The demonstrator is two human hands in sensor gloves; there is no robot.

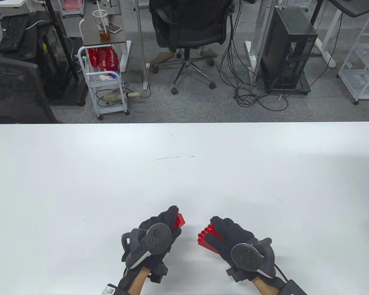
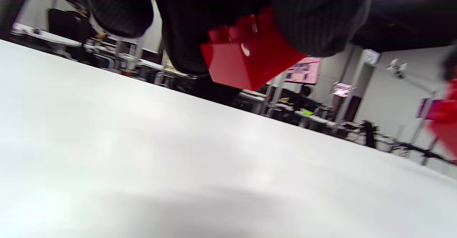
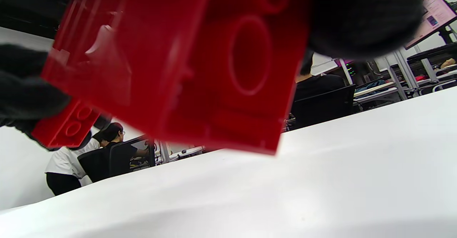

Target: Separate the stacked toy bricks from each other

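Note:
My left hand [image 1: 169, 219] grips a small red brick [image 1: 180, 220] just above the white table [image 1: 184, 172], near the front middle. The left wrist view shows that brick [image 2: 250, 57] studs up between my gloved fingers [image 2: 314, 16]. My right hand [image 1: 216, 232] grips a larger red brick [image 1: 206, 238] with its studs toward the left. The two bricks are apart, with a gap between them. The right wrist view shows this brick's hollow underside [image 3: 185, 63] close up, and the left hand's brick [image 3: 66, 125] beyond it.
An office chair [image 1: 190, 27], a computer tower [image 1: 287, 52], cables and a small white cart [image 1: 106, 83] stand on the floor beyond the table's far edge.

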